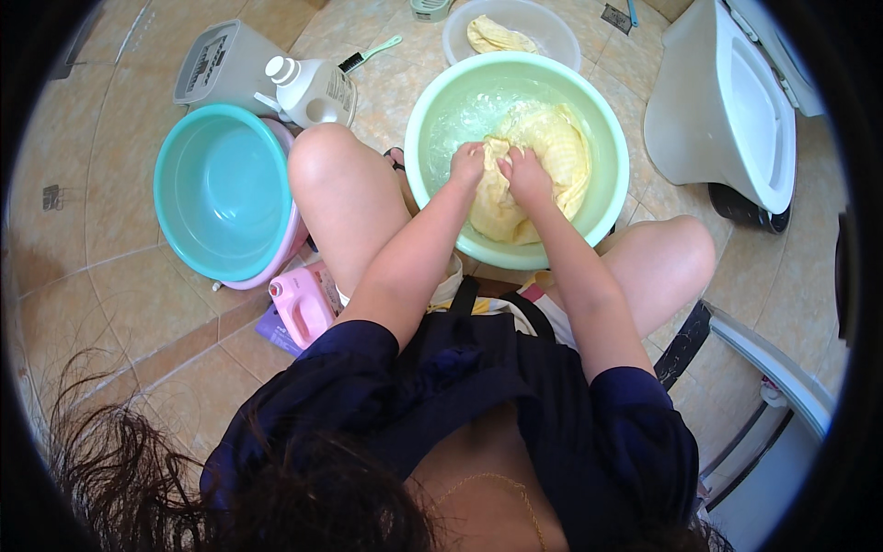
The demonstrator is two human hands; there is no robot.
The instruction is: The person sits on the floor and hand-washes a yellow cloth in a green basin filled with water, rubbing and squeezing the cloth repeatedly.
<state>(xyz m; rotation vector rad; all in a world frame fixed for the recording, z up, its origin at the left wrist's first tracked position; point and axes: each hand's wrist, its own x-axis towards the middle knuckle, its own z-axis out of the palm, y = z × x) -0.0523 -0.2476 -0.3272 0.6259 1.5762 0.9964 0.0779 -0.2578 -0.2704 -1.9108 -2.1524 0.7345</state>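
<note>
A pale green plastic basin (pixel 431 193) holding water stands on the floor between my knees. Yellow checked fabric (pixel 562 148) lies wet and bunched in it, filling much of the right and near side. My left hand (pixel 468 164) grips a fold of this cloth near the middle of the basin. Close beside it, my right hand (pixel 528 178) has its fingers curled on the same gathered part. Some of the cloth is under water, and my fingertips are partly hidden in its folds.
Beyond the basin, a translucent tub (pixel 559 34) holds another yellow cloth (pixel 498 34). A scrub brush (pixel 371 54), a white jug (pixel 321 90) and a grey bin (pixel 231 65) stand or lie at left. Nearer are a turquoise basin (pixel 221 193) and pink bottle (pixel 303 303). A toilet (pixel 724 103) is right.
</note>
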